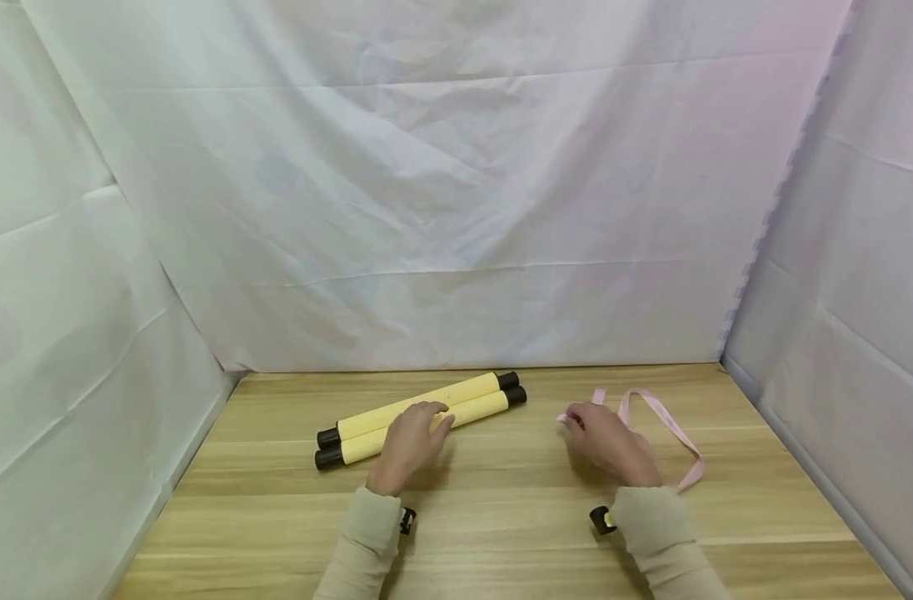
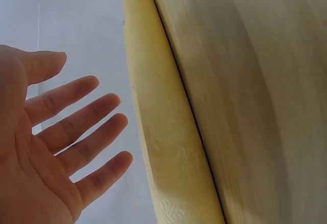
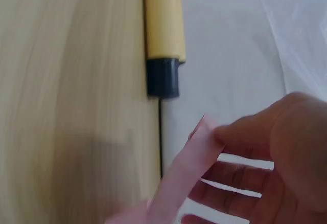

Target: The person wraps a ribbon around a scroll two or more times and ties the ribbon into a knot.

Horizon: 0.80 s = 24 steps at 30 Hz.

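A scroll (image 1: 426, 417), rolled up from both ends into two yellow rolls with black end knobs, lies slantwise on the table. Over the nearer roll (image 1: 471, 408) is my left hand (image 1: 413, 442); in the left wrist view its fingers (image 2: 82, 124) are spread and hold nothing, beside the yellow roll (image 2: 163, 111). To the right of the scroll, my right hand (image 1: 606, 437) pinches a pink ribbon (image 1: 670, 421) near one end between thumb and fingers. The rest of the ribbon loops behind and to the right of that hand, partly hidden by it. In the right wrist view the pinched ribbon (image 3: 186, 165) slants upward.
The wood-grain table (image 1: 501, 517) ends at a white cloth backdrop (image 1: 456, 208). More cloth hangs as walls at the left (image 1: 67, 333) and right (image 1: 854, 292). A dark camera (image 1: 602, 520) is worn at the right wrist.
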Motion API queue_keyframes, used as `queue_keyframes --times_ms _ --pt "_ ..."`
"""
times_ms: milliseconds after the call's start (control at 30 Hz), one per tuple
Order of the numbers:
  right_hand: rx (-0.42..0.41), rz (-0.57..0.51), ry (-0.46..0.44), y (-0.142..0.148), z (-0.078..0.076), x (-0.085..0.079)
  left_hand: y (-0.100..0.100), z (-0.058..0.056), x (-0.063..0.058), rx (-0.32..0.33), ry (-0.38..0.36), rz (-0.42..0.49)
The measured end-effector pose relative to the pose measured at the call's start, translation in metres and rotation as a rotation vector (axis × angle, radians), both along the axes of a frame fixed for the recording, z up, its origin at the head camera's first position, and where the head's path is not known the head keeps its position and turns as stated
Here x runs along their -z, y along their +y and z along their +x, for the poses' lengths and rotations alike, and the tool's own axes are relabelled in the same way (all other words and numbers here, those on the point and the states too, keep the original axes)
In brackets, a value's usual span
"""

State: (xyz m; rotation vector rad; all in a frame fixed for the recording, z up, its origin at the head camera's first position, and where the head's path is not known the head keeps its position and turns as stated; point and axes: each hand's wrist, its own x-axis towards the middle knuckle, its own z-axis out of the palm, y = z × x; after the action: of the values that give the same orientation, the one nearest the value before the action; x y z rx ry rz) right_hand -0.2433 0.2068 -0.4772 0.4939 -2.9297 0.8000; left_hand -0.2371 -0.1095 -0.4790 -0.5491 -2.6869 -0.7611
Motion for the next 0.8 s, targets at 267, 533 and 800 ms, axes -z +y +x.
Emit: queue_keyframes --times_ms 267,533,800 --pt "-0.253 -0.13 0.07 -0.037 0.002 -0.008 0.013 0.001 -0.005 0.11 -0.022 0.042" --pt "-0.372 -0.219 -0.043 -0.055 0.01 -0.019 0.025 0.005 -0.012 0.255 -0.092 0.148" --pt "-0.518 -0.288 -0.191 -0.073 0.018 -0.019 0.042 0.012 -0.016 0.425 -0.245 0.4"
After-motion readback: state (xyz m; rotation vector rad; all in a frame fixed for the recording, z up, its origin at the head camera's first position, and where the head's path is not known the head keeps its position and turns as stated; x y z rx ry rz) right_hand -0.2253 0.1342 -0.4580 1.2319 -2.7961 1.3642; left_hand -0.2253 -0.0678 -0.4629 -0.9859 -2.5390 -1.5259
